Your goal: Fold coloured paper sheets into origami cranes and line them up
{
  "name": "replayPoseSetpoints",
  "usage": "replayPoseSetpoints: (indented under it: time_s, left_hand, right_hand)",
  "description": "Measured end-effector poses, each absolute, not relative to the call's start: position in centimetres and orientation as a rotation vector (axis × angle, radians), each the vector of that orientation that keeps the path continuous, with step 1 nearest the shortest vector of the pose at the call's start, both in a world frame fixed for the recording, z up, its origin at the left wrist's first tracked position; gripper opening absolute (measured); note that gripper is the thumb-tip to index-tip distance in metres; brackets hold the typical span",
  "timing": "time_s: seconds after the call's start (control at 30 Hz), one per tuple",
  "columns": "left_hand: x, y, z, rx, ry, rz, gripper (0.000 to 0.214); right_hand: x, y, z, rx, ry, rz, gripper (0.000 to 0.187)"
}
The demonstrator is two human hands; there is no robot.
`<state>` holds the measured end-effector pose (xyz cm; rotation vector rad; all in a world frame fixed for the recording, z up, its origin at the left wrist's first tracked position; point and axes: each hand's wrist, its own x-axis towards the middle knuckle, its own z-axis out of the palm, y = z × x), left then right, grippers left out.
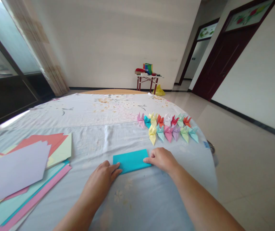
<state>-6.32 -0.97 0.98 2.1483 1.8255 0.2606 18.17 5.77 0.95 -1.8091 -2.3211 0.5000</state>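
A bright blue sheet of paper [130, 161], folded into a rectangle, lies flat on the cloth in front of me. At its left end my left hand [105, 175] grips the lower corner, with index finger and thumb against the paper. My right hand [162, 158] pinches the opposite short edge; its thumb rests on top and the other fingers are curled. Beyond the right hand stand two rows of folded paper cranes [168, 132] in several colours. Left of my left hand is a loose pile of coloured paper sheets [14, 170], a lilac one uppermost.
A pale flowered tablecloth [89, 112] covers the round table, whose edge curves down at the right. Past it are a tiled floor [243, 170], a small side table [149, 76] with items on it, a yellow bag [160, 90] and a dark red door [224, 57].
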Motion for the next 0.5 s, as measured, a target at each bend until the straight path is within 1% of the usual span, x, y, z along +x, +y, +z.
replayPoseSetpoints:
  time_s: [0.17, 0.5]
  left_hand:
    - [-6.48, -0.63, 0.71, 2.148, 1.803, 0.299, 0.04]
    - [-6.65, -0.86, 0.64, 2.156, 1.788, 0.316, 0.039]
  right_hand:
    - [18.23, 5.9, 0.7, -1.809, -2.323, 0.496, 0.046]
    - [18.17, 6.01, 0.61, -1.819, -2.337, 0.477, 0.048]
